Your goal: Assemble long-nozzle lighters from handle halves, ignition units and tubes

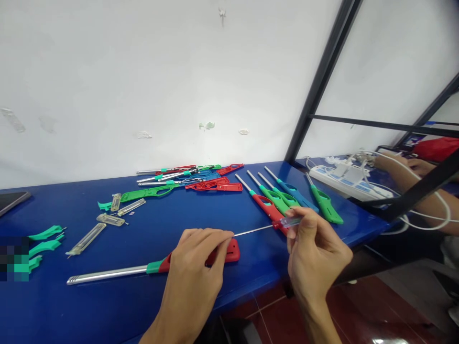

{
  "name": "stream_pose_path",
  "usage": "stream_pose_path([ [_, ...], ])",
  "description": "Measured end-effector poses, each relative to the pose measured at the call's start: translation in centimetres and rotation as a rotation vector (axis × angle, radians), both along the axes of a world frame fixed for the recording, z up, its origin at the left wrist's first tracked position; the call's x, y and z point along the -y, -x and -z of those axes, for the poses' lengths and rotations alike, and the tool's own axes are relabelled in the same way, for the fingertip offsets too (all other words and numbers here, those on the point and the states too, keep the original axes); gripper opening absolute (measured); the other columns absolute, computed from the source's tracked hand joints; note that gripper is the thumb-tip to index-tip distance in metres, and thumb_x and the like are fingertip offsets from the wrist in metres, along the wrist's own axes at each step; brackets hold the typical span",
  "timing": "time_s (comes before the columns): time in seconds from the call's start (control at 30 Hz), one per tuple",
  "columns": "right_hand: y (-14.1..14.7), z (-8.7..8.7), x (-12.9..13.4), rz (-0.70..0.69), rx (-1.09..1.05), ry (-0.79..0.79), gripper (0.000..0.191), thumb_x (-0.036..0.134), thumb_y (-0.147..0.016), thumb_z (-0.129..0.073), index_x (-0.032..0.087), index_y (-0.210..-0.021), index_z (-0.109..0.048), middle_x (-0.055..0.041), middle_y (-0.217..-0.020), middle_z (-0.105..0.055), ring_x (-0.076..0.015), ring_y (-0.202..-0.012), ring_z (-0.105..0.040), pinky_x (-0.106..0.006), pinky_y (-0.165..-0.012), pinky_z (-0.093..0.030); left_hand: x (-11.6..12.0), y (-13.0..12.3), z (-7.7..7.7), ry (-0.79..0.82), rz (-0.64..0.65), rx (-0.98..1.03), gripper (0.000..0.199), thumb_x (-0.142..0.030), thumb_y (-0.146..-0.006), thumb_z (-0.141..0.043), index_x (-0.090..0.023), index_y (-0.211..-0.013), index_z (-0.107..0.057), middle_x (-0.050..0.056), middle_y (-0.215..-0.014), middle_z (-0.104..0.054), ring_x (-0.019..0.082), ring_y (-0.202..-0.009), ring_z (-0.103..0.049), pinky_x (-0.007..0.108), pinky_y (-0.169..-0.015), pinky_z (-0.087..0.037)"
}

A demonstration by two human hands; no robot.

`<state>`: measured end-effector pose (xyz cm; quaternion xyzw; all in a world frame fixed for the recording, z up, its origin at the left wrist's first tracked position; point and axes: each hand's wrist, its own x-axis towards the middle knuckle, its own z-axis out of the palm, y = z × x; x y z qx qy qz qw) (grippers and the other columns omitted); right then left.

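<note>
My right hand [315,258] is closed round the clear, red-collared handle of a screwdriver [254,231], whose thin shaft points left. The thumb and forefinger of my left hand [197,267] pinch together at the shaft's tip; whether a small screw is there too is hidden. Beneath my left hand a red long-necked gas lighter [233,251] lies on the blue table, its metal barrel pointing left and its middle covered by my fingers. Just behind my right hand lie several whole lighters, among them a red one [263,203] and a green one [325,204].
Opened lighter shells [215,185] and barrels lie against the wall. Clear fuel tanks [88,239] and green triggers [45,247] are at the left. A black metal frame [319,86] rises at the right, beyond it a power strip [349,184] with cables and another person's arm [405,174].
</note>
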<state>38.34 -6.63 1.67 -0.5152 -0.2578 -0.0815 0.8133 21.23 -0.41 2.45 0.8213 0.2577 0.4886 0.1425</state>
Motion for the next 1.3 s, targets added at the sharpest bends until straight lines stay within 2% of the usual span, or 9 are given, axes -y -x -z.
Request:
stream_pose_path([
  [0.17,0.2,-0.1,0.1,0.026,0.027,0.000,0.031,0.047,-0.096,-0.074,0.018,-0.086,-0.082,-0.0021,-0.069,-0.070,-0.0071,-0.043,-0.048,-0.020,-0.035,-0.035,-0.1,0.0,0.1,-0.007,0.015,-0.012,0.018,-0.010,-0.095,-0.069,-0.025,-0.098,-0.078,-0.002,-0.093,-0.083,0.019,-0.082,-0.074,0.033,-0.076,-0.055],
  [0.37,-0.5,0.3,0.0,-0.044,0.061,-0.020,0.032,0.046,-0.097,-0.073,0.018,-0.082,-0.078,-0.0027,-0.072,-0.071,-0.0079,-0.044,-0.051,-0.020,-0.036,-0.038,-0.2,0.1,0.3,-0.017,0.036,-0.007,0.018,-0.010,-0.096,-0.068,-0.025,-0.100,-0.079,-0.002,-0.094,-0.082,0.019,-0.083,-0.074,0.031,-0.076,-0.055],
  [0.5,-1.1,0.2,-0.3,-0.073,0.160,-0.074,0.028,0.038,-0.099,-0.072,0.018,-0.081,-0.078,-0.0015,-0.077,-0.072,-0.0061,-0.041,-0.050,-0.020,-0.035,-0.039,-0.1,0.0,0.3,-0.016,0.066,-0.010,0.020,-0.009,-0.096,-0.068,-0.025,-0.103,-0.078,-0.003,-0.094,-0.083,0.018,-0.082,-0.073,0.030,-0.076,-0.055],
  [0.6,-1.0,-0.9,-0.4,-0.109,0.257,-0.097,0.023,0.032,-0.101,-0.070,0.020,-0.084,-0.079,-0.0010,-0.079,-0.074,-0.0067,-0.043,-0.053,-0.021,-0.036,-0.039,-0.1,0.0,0.5,0.006,0.061,0.002,0.022,-0.010,-0.095,-0.069,-0.026,-0.108,-0.078,-0.003,-0.092,-0.082,0.017,-0.077,-0.072,0.029,-0.074,-0.055],
  [0.7,-0.3,-2.9,0.0,-0.177,0.359,-0.056,0.017,0.027,-0.102,-0.068,0.023,-0.092,-0.081,0.0000,-0.083,-0.076,-0.0083,-0.047,-0.056,-0.022,-0.037,-0.042,-0.1,0.0,0.5,0.040,0.039,0.010,0.023,-0.012,-0.094,-0.072,-0.028,-0.109,-0.078,-0.003,-0.092,-0.082,0.017,-0.078,-0.071,0.029,-0.074,-0.056],
  [0.87,1.6,-5.7,0.9,-0.347,0.556,0.094,0.015,0.015,-0.098,-0.072,0.028,-0.101,-0.080,0.0029,-0.092,-0.080,-0.0119,-0.070,-0.067,-0.023,-0.054,-0.052,0.1,-0.1,0.2,0.164,0.039,-0.004,0.038,-0.008,-0.090,-0.076,-0.035,-0.117,-0.074,-0.008,-0.093,-0.083,0.018,-0.086,-0.076,0.031,-0.081,-0.056],
  [0.97,2.4,-6.1,1.0,-0.391,0.590,0.123,0.018,0.013,-0.097,-0.072,0.028,-0.102,-0.080,0.0042,-0.097,-0.081,-0.0122,-0.081,-0.070,-0.023,-0.061,-0.054,0.1,-0.3,0.1,0.195,0.060,-0.042,0.045,-0.006,-0.088,-0.077,-0.035,-0.122,-0.071,-0.010,-0.093,-0.084,0.019,-0.088,-0.076,0.033,-0.086,-0.056],
  [1.13,2.6,-5.7,0.4,-0.427,0.625,0.170,0.021,0.010,-0.098,-0.070,0.028,-0.104,-0.079,0.0056,-0.099,-0.082,-0.0112,-0.083,-0.069,-0.023,-0.065,-0.053,0.0,-0.4,0.0,0.215,0.098,-0.152,0.035,-0.006,-0.092,-0.071,-0.032,-0.115,-0.075,-0.007,-0.091,-0.083,0.021,-0.085,-0.074,0.034,-0.083,-0.056],
  [1.3,2.2,-5.5,0.0,-0.444,0.605,0.200,0.021,0.011,-0.097,-0.070,0.029,-0.104,-0.080,0.0064,-0.098,-0.081,-0.0109,-0.083,-0.069,-0.022,-0.063,-0.052,-0.3,-0.3,-0.1,0.254,0.101,-0.219,0.037,-0.005,-0.094,-0.065,-0.032,-0.117,-0.076,-0.005,-0.096,-0.083,0.022,-0.085,-0.076,0.035,-0.081,-0.056],
])
